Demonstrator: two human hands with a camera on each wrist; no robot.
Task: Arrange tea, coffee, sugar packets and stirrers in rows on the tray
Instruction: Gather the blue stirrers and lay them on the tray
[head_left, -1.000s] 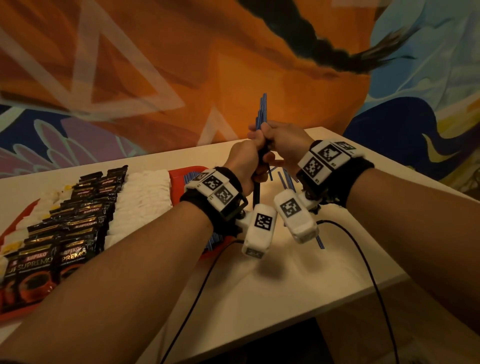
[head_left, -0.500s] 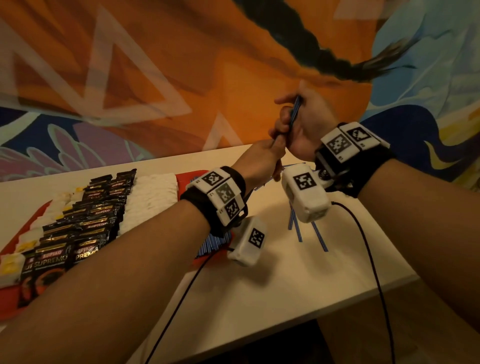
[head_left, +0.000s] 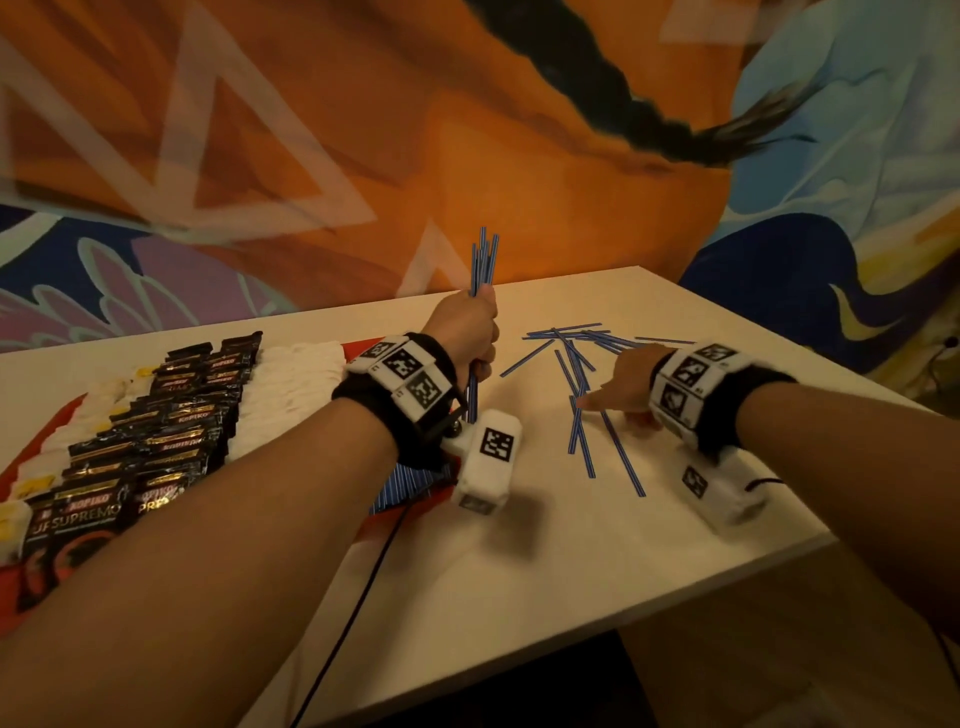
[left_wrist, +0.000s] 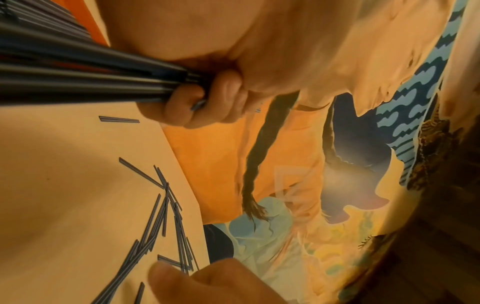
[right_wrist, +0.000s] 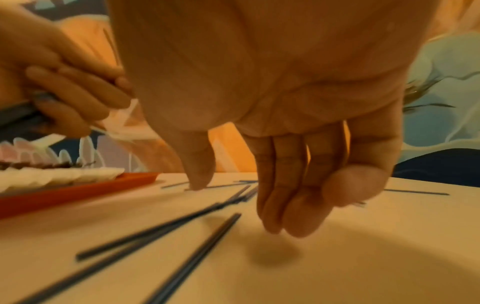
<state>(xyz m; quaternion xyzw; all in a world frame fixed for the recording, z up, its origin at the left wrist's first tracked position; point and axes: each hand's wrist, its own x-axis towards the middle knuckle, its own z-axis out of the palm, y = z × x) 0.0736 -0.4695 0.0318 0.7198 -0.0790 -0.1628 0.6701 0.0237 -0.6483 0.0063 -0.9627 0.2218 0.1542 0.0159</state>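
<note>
Stirrers (head_left: 482, 260) upright through left grip (head_left: 464, 332)

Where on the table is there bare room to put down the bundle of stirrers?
Bare table lies along the near edge, between the tray and the loose stirrers. Another bare strip runs behind the stirrers to the wall. It is crowded around the right hand among the scattered stirrers, and the packets fill the tray. The left hand holds the bundle.
</note>
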